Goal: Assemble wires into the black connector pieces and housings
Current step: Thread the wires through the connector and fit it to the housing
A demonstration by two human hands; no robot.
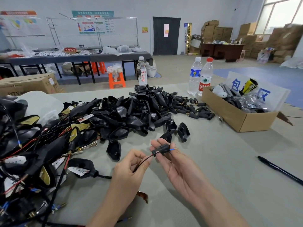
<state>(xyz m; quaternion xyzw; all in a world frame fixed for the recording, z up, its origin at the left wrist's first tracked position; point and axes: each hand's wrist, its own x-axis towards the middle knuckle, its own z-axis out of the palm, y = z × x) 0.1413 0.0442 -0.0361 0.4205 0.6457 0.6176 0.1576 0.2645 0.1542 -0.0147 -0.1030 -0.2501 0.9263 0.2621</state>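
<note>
My right hand [174, 163] holds a small black ribbed connector piece [161, 149] in its fingertips above the table. A blue-sleeved brass terminal [174, 149] sticks out of its right end. A red and black wire [142, 162] leaves its left end, and my left hand [131, 169] pinches that wire. Behind my hands lies a big heap of black housings [131, 110]. Small black connector pieces [191, 107] with brass tips are scattered to its right. A tangle of wired black assemblies [32, 153] covers the table's left side.
A cardboard box [237, 115] of parts stands at the right, with three water bottles [205, 77] behind the heap. A black pen [280, 170] lies at the right edge. Single housings [183, 131] sit just beyond my hands. A small brown object [143, 195] lies under my left forearm.
</note>
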